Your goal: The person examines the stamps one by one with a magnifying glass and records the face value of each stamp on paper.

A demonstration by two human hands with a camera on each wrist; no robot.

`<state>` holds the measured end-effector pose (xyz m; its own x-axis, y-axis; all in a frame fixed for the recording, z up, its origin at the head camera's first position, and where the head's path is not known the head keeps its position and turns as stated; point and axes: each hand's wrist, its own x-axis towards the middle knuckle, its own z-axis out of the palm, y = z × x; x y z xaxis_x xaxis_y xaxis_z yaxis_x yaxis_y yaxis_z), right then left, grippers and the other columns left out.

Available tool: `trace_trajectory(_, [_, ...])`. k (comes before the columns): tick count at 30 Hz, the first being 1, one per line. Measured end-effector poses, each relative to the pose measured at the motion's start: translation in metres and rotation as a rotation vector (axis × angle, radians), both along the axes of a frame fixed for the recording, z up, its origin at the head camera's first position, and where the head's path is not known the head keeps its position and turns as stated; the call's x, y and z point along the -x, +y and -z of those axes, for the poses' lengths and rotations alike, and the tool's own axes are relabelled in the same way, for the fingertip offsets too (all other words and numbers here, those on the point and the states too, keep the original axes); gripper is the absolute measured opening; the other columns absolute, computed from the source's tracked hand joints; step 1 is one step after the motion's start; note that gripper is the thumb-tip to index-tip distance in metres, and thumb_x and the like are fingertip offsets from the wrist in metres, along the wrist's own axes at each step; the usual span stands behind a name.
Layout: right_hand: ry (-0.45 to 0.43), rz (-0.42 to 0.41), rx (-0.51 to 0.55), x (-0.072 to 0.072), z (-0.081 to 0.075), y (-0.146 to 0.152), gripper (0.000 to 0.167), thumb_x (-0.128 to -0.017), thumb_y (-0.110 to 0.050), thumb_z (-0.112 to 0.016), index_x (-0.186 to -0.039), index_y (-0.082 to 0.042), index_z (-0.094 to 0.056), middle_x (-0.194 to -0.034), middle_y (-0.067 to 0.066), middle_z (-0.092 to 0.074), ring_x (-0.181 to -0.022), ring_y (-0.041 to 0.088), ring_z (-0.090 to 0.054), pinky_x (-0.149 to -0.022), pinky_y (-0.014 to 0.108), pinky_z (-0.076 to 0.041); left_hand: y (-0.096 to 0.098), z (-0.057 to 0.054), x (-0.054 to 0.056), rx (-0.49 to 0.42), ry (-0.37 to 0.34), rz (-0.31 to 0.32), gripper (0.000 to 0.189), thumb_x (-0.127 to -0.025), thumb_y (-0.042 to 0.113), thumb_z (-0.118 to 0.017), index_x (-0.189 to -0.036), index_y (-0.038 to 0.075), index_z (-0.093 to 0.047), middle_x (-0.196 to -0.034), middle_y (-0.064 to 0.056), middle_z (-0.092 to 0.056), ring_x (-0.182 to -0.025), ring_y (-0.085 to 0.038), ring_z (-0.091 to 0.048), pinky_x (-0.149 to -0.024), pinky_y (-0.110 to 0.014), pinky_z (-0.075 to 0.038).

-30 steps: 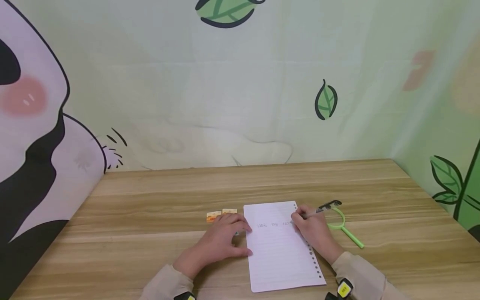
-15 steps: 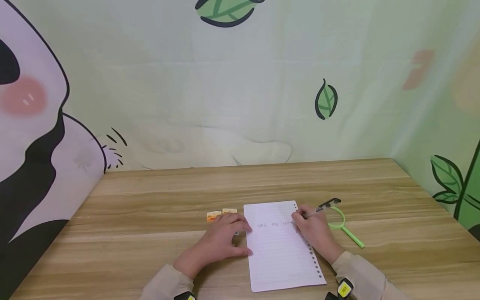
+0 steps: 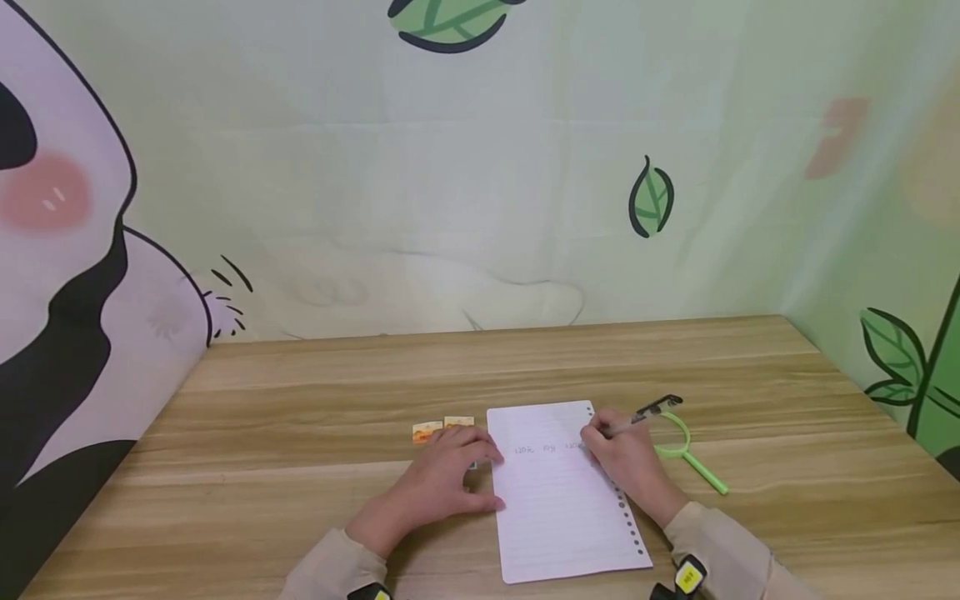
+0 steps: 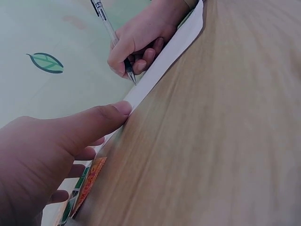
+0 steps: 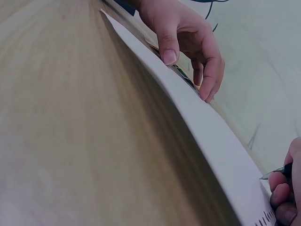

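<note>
A lined sheet of paper (image 3: 562, 517) with punched holes down its right edge lies on the wooden table, a row of handwriting across its upper part. My right hand (image 3: 628, 457) pinches a clear pen with a black cap end (image 3: 645, 412), its tip close to the end of that row. In the left wrist view the pen (image 4: 109, 29) slants down to the sheet. My left hand (image 3: 442, 475) touches the paper's left edge with thumb and fingertips, the fingers relaxed. Behind it, small orange printed packets (image 3: 427, 432) are partly hidden by the hand.
A green magnifying glass (image 3: 705, 473) lies right of the sheet, its ring partly behind my right hand. A printed cloth backdrop (image 3: 480, 192) with leaves and a panda stands along the table's (image 3: 315, 400) back and sides.
The pen has tilted slightly and my right hand has shifted a little over the end of the writing. My left hand stays in place on the paper's edge.
</note>
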<state>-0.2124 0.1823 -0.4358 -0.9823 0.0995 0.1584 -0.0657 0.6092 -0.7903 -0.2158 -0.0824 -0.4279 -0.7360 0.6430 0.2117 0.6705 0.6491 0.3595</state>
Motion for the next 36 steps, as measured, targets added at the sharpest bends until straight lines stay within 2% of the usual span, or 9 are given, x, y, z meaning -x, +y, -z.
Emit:
trace_trajectory(20, [-0.05, 0.031, 0.021, -0.003, -0.0055, -0.0002, 0.016, -0.09, -0.013, -0.05, -0.076, -0.008, -0.056, -0.055, 0.0, -0.051, -0.053, 0.013, -0.046, -0.046, 0.02, -0.033, -0.0014, 0.0, 0.0003, -0.012, -0.004, 0.005, 0.041, -0.075, 0.045, -0.078, -0.107, 0.02, -0.067, -0.12, 0.002, -0.059, -0.12, -0.02, -0.05, -0.11, -0.05, -0.035])
trace_trajectory(30, [-0.051, 0.053, 0.058, -0.0016, -0.0059, -0.0002, 0.018, -0.092, -0.016, -0.051, -0.082, -0.006, -0.061, -0.06, 0.001, -0.053, -0.055, 0.013, -0.047, -0.048, 0.02, -0.036, -0.0017, -0.0014, -0.0016, -0.008, 0.002, 0.0, 0.042, -0.074, 0.044, -0.078, -0.106, 0.019, -0.067, -0.12, 0.001, -0.06, -0.119, -0.022, -0.051, -0.108, -0.05, -0.037])
trace_trajectory(36, [-0.013, 0.004, 0.072, -0.0004, -0.0098, 0.0021, 0.015, -0.091, -0.012, -0.051, -0.086, -0.003, -0.062, -0.057, 0.002, -0.053, -0.048, 0.011, -0.047, -0.044, 0.021, -0.037, -0.0001, -0.0013, -0.0009, -0.004, -0.011, 0.004, 0.041, -0.075, 0.044, -0.078, -0.107, 0.019, -0.067, -0.12, 0.001, -0.06, -0.12, -0.022, -0.05, -0.108, -0.05, -0.036])
